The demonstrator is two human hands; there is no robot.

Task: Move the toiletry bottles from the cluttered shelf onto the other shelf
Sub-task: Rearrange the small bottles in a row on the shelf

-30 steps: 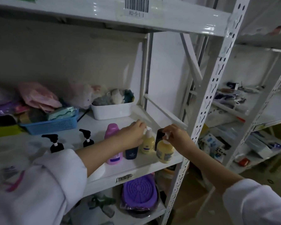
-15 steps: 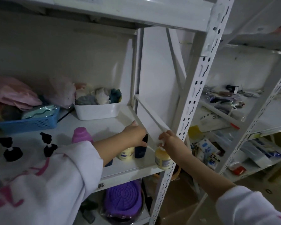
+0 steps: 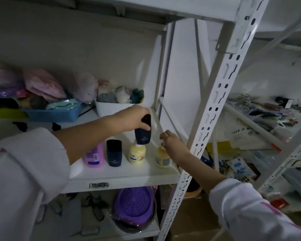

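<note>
A white metal shelf [image 3: 122,173] with slotted uprights fills the view, and a black handwritten label is seen on its front edge, too smeared to be read. At its back a blue basket [image 3: 56,114] of pink and teal bundles and a white bin [image 3: 109,108] of rolled cloths are set side by side. On the level below, a purple round dish [image 3: 135,204] is stored. Both forearms are reached in from white sleeves. The left hand [image 3: 134,117] is extended from the left, its fingers wrapped round the black cap of a dark navy bottle [image 3: 142,134], which is held lifted clear of the shelf, just above a yellow pump bottle [image 3: 136,153]; half a second earlier this bottle was still low beside the hand, so it has been raised. Small pale print is visible on it but cannot be read. The right hand [image 3: 169,138] is brought in lower, its fingertips pinched on the pump head of a second yellow bottle [image 3: 162,157] standing at the shelf's right front corner, as before. In the front row a pink bottle [image 3: 94,157] with a barcode label and a second navy bottle [image 3: 113,155] stand upright, their lettering illegible. The barcode sticker seen on the upper shelf a second ago is out of view.
</note>
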